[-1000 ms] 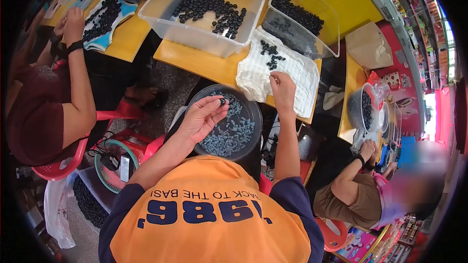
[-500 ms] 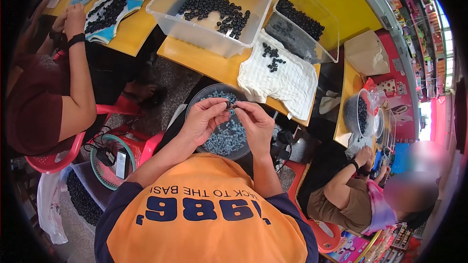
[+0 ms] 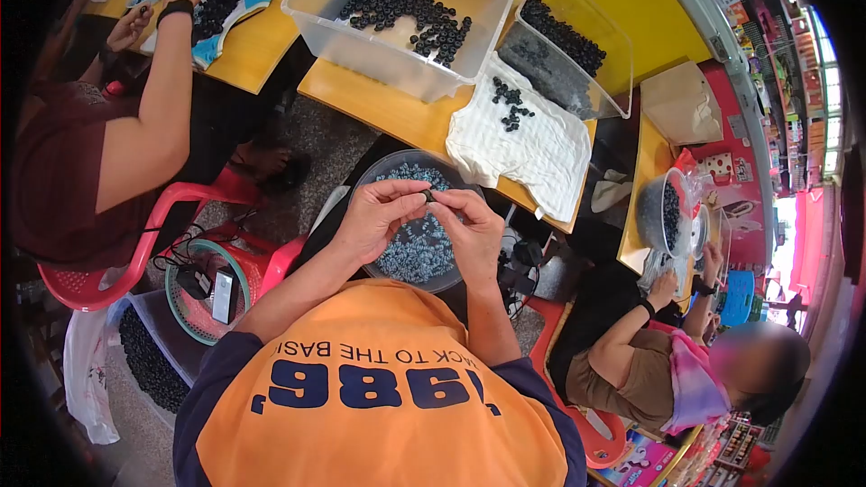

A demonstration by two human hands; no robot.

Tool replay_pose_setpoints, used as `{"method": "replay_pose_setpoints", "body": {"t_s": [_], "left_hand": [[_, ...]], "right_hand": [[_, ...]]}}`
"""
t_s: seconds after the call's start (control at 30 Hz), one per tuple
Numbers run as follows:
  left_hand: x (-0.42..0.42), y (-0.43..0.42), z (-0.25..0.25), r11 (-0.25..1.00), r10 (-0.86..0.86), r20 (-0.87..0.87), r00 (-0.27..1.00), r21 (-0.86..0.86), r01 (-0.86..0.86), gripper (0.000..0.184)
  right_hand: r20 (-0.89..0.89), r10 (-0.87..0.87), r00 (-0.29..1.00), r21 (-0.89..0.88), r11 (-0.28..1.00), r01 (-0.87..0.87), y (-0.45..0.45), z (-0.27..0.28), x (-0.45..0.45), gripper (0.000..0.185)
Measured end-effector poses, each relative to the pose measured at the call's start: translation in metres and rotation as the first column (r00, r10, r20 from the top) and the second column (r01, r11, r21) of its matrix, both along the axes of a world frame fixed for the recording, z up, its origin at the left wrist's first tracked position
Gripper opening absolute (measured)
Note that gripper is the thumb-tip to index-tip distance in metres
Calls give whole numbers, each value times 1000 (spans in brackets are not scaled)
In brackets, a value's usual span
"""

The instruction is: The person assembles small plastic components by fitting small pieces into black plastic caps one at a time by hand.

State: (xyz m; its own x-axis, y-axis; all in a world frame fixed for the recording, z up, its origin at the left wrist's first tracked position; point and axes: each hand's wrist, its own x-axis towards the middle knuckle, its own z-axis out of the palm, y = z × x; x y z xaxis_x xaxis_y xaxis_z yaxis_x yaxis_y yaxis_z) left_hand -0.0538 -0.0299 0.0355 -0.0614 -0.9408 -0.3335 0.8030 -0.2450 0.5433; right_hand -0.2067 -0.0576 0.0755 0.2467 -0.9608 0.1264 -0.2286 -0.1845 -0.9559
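Note:
Over a round dark tub (image 3: 383,165) of small light-blue parts (image 3: 417,248), my two hands meet fingertip to fingertip. A small black round piece (image 3: 428,196) is pinched there. My left hand (image 3: 374,216) is closed on it with thumb and index finger. From the other side my right hand (image 3: 467,224) grips the same piece, its fingers pressed together. Whether a blue part is also in the pinch cannot be made out. Beyond the tub, a white cloth (image 3: 514,158) carries several loose black pieces (image 3: 512,108) like these.
A large clear bin (image 3: 311,22) and a second clear box (image 3: 622,81) hold black pieces on the yellow table (image 3: 379,113). One person (image 3: 117,162) works at left, another (image 3: 631,370) at right. A green-rimmed basket (image 3: 171,293) sits low at left.
My fingertips have drawn closer together around the black piece. The left person's hands have moved apart, one reaching farther over the table. The right person has raised a hand.

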Motion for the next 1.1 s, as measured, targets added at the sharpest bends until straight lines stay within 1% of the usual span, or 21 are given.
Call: {"method": "replay_pose_setpoints", "body": {"t_s": [0.03,0.1,0.2,0.27,0.3,0.33,0.37,0.43,0.53,0.67,0.77,0.8,0.83,0.87,0.9,0.93,0.97,1.0,1.03,1.07,1.1], "left_hand": [[3,0,0,999,-42,-5,999,5,42,18],[7,-1,-8,995,-90,0,996,-47,90,22],[11,-5,-12,978,-173,-18,985,-124,169,31],[13,-7,-11,960,-250,-23,968,-136,245,46],[14,-7,-12,956,-262,-18,965,-141,257,46],[13,-7,-13,947,-290,-26,957,-155,282,46],[13,-7,-14,937,-317,-35,948,-167,307,45],[12,-6,-14,926,-348,-53,936,-177,334,45],[7,-5,-13,918,-361,14,932,-169,358,39],[-6,-12,-1,954,-299,-67,952,-53,296,39],[-5,-32,21,970,-242,2,970,-27,242,33],[3,-44,29,973,-199,138,970,-94,213,32],[10,-58,40,967,-142,267,953,-166,191,30],[16,-73,58,977,-29,388,921,-183,108,29],[23,-89,79,977,86,497,863,-211,24,27],[33,-106,98,957,158,599,785,-289,28,28],[44,-122,110,930,235,683,691,-364,44,28],[50,-133,114,928,238,685,688,-369,46,28],[55,-144,118,902,312,757,574,-425,70,26],[58,-150,123,872,390,804,448,-479,101,23],[57,-149,123,867,400,802,445,-488,101,23]], "right_hand": [[1,-2,1000,1,1000,2,-1,-5,-3,17],[155,53,986,198,977,-83,-4,-12,-8,23],[182,132,974,164,973,-163,-8,-10,-10,29],[89,281,956,61,956,-287,-11,-6,-15,35],[34,358,933,43,932,-359,-12,-8,-18,36],[58,372,926,62,925,-375,-11,-8,-21,36],[26,362,932,37,931,-362,-9,-8,-22,33],[74,349,934,4,937,-350,-4,-14,-25,30],[100,298,949,-47,954,-295,0,-22,-26,28],[138,159,978,41,985,-166,1,-21,-25,29],[213,185,959,68,977,-204,-27,-17,-36,36],[191,102,976,154,979,-132,-39,-13,-44,38],[91,-38,995,274,962,12,-52,0,-53,35],[66,-134,989,156,980,122,-72,5,-58,27],[117,-175,978,-49,982,182,-100,-13,-66,21],[52,-212,976,-117,969,217,-127,-26,-78,19],[-131,-272,953,-177,953,248,-147,-21,-82,18],[-223,-335,915,-312,914,258,-165,-24,-84,16],[-216,-336,917,-318,912,260,-183,-31,-84,16],[-313,-372,874,-476,858,194,-202,-40,-84,16],[-398,-421,815,-613,783,105,-217,-47,-84,18]]}}
